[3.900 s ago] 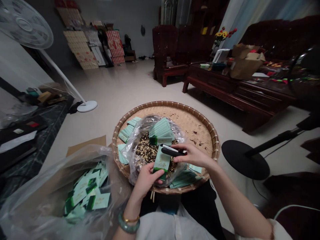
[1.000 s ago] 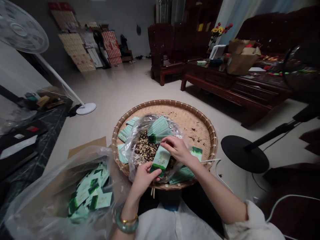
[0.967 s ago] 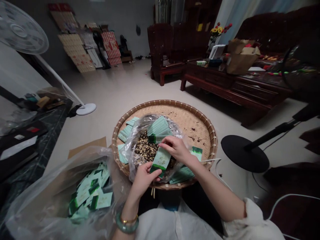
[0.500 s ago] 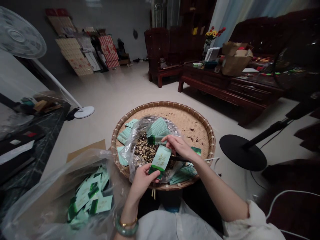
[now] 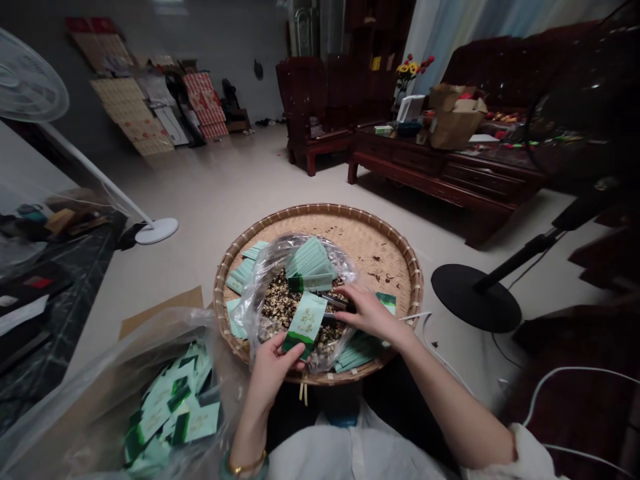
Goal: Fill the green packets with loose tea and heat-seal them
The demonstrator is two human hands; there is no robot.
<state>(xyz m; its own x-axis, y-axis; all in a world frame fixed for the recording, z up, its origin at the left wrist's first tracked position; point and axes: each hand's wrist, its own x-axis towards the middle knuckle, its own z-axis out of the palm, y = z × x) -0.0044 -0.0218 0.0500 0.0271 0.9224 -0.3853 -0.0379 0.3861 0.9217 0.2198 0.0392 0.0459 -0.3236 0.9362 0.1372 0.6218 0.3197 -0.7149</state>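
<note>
My left hand (image 5: 271, 375) grips a pale green packet with a dark green end (image 5: 305, 325), which stands tilted over the round woven bamboo tray (image 5: 320, 209). My right hand (image 5: 369, 313) is shut around a black hand tool with thin metal tips (image 5: 334, 303), close to the packet's right side. Inside the tray, a clear plastic bag (image 5: 245, 317) holds dark dried leaves (image 5: 280, 310) and a stack of pale green packets (image 5: 310, 261). More packets lie loose (image 5: 240, 270) on the tray. At lower left, another plastic bag (image 5: 170, 407) holds several packets.
A white cable (image 5: 430, 340) runs past the tray's right rim. A round black stand base (image 5: 470, 297) sits right, a white fan (image 5: 30, 77) left. Beyond are a dark wooden table with a cardboard box (image 5: 453, 120), wooden chairs and leaning boards.
My right hand has shifted right and down with the black tool, away from the packet's top. The left hand keeps the packet. The whole view has swung, sliding the room left.
</note>
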